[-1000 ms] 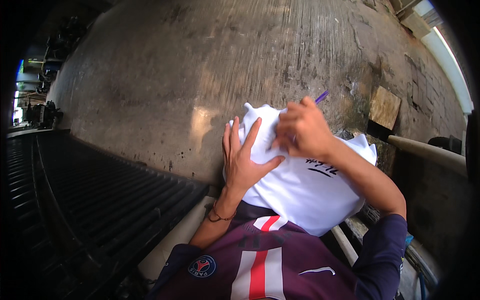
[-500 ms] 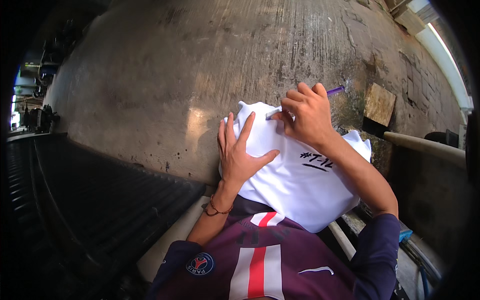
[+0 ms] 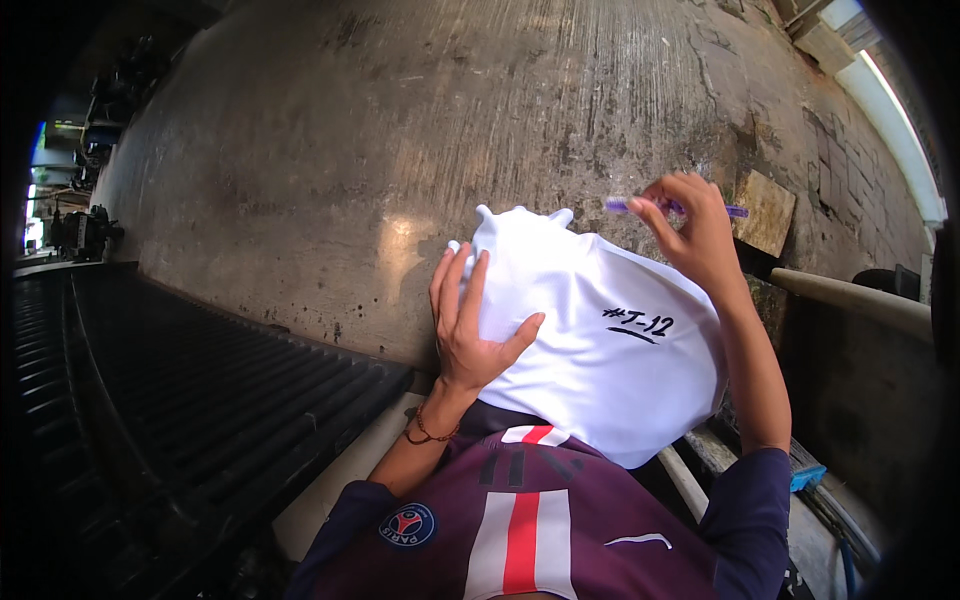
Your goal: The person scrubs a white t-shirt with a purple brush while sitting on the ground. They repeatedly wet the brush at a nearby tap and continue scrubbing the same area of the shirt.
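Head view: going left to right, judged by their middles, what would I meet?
Black ribbed panel → left hand → white cloth → right hand → square slab → pale pole. The purple brush overlaps the right hand, so it is left out.

The white cloth [image 3: 560, 375] lay spread and softly wrinkled beneath the left hand [image 3: 465, 345], black handwritten marks and an underline on its right half. The slim purple brush [image 3: 737, 211], gripped in the right hand [image 3: 695, 235], was clear of the cloth, bristles leftward.
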Action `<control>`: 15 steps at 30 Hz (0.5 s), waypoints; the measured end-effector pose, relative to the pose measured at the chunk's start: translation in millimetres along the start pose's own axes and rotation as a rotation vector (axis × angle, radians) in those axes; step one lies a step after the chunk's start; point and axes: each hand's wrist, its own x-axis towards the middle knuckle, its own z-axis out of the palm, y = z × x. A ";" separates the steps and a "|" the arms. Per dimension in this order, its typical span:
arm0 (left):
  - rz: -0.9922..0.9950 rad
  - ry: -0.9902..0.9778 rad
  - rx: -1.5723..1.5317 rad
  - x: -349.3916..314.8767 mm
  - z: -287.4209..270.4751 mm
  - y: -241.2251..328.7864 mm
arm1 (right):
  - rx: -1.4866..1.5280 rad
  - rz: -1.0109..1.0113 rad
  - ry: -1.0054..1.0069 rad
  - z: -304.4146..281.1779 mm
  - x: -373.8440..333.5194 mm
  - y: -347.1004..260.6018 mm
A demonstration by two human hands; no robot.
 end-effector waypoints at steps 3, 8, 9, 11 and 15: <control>0.045 -0.086 0.043 -7.3 -6.7 -0.9 | 0.087 0.021 -0.118 -10.1 -18.8 10.6; -0.038 -0.156 -0.027 -7.7 -11.1 5.9 | 0.192 0.093 -0.112 -35.5 -36.0 20.2; -0.030 -0.144 -0.018 -7.7 -12.0 6.1 | 0.202 0.109 -0.106 -39.3 -37.2 20.2; -0.011 -0.125 -0.004 -6.5 -12.4 7.3 | 0.237 0.080 -0.158 -44.7 -35.8 17.3; 0.079 -0.131 0.066 -7.7 -18.7 17.3 | 0.273 0.016 -0.327 -38.1 -31.7 12.6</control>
